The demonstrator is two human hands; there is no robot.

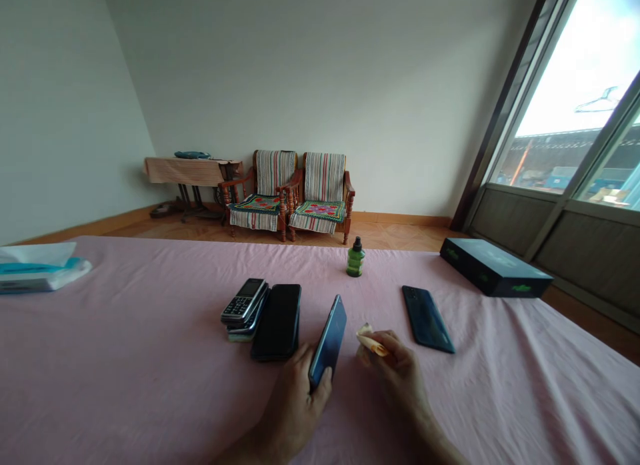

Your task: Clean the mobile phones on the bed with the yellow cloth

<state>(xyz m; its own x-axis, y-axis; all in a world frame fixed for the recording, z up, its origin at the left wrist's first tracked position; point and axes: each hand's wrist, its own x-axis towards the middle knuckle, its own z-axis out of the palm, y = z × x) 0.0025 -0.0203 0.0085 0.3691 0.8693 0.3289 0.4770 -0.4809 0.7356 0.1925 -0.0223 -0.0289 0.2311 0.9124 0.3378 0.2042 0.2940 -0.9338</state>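
My left hand (295,398) grips a dark blue smartphone (329,341) by its lower end, holding it tilted up on its edge above the pink cloth. Pinched in the fingers of my right hand (400,368) is a small folded cloth (371,343), cream with an orange part, just right of the phone and apart from it. A black smartphone (277,321) lies flat to the left of my left hand. Beside it a silver keypad phone (245,299) tops a small stack of phones. Another dark blue smartphone (427,318) lies right of my right hand.
The pink cloth (150,385) covers the surface. A green bottle (355,258) with a black cap stands near the far edge. A black box (495,268) sits at the far right, a tissue pack (40,268) at the far left. Two chairs (320,195) stand beyond.
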